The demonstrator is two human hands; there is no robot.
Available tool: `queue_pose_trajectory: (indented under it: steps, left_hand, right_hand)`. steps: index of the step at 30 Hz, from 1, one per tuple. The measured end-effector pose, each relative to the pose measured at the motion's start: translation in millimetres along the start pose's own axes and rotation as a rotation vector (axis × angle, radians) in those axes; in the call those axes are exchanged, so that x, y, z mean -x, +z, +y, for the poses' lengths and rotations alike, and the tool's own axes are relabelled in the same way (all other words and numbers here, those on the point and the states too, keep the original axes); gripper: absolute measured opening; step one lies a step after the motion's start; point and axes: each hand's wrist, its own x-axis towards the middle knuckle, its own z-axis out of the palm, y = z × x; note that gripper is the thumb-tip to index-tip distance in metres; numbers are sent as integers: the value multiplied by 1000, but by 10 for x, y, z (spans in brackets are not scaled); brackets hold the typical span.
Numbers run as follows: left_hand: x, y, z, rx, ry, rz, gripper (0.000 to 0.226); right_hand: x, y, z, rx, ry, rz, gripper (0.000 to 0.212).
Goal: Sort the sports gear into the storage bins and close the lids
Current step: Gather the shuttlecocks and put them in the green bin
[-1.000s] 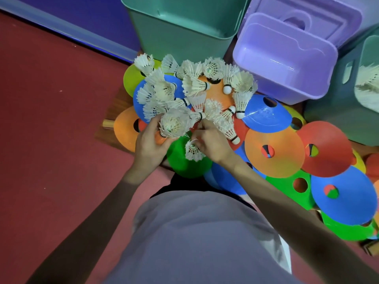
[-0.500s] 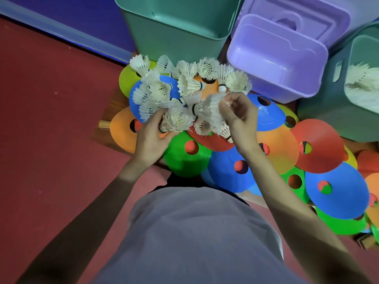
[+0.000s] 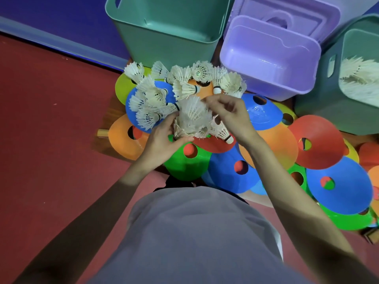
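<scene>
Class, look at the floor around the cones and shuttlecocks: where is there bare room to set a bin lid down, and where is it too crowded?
Bare red floor lies open left of the orange cone, bordered above by the blue wall strip. Crowded: shuttlecocks heap before the teal bin, and overlapping cones fill the floor rightward to the purple bin.

right hand [image 3: 229,115]: moved back left to held shuttlecock bunch [image 3: 192,119] | left hand [image 3: 162,140]: bunch now bigger

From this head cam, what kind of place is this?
Probably a sports hall or gym storage corner. Cues: red sport-style floor, scattered training cones and feather shuttlecocks, plus open storage bins against a blue wall.
</scene>
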Motion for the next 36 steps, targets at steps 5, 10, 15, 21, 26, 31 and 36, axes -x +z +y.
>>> queue_pose_trajectory:
  steps: [5, 10, 15, 21, 26, 31, 36]
  left_hand:
    - [-65, -2, 15, 52, -6, 71, 63]
    - [-135, 2, 24, 53, -6, 66, 60]
    - [-170, 16, 21, 40, -13, 71, 61]
    - [-174, 64, 10, 44, -16, 69, 64]
    - [-180, 84, 21, 23, -13, 66, 67]
    - [-181, 91, 63, 20, -16, 61, 66]
    - [-195, 112, 86, 17, -28, 46, 69]
  right_hand:
    - [-128, -203, 278, 79, 41, 229, 23]
    - [-167, -317, 688, 685, 10, 30, 35]
    - [-222, -317, 860, 956, -4, -199, 42]
    - [-176, -293, 892, 1111, -19, -193, 21]
    - [-167, -414, 763, 1070, 5, -227, 16]
    - [-109, -592, 464, 948, 155, -312, 14]
    - [79, -679, 269, 809, -7, 29, 14]
